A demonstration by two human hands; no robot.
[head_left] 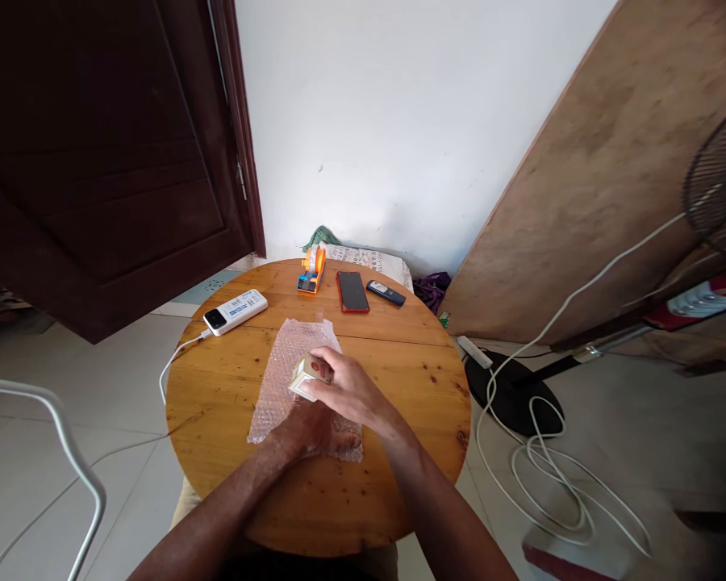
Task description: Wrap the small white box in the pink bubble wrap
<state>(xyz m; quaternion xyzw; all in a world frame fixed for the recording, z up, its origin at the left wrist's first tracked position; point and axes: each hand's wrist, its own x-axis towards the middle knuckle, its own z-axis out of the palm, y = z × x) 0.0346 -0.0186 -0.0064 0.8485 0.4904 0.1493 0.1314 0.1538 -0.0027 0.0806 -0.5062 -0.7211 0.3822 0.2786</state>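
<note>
A small white and tan box [310,374] with a red mark is tilted in my right hand [344,383], its fingers and thumb closed around the sides. Under the box lies a sheet of clear bubble wrap [278,367], spread on the round wooden table [411,387]. My left hand [311,428] rests on the near part of the sheet, below the box, with its thumb stretched out to the right. The box and my right hand cover some of its fingers.
Behind the wrap stands an orange and blue tape dispenser [312,270], beside a red-edged phone [352,291] and a dark handset [385,292]. A white power bank [235,311] with a cable is at left. A fan base [514,387] and coiled white cable [538,452] are on the floor.
</note>
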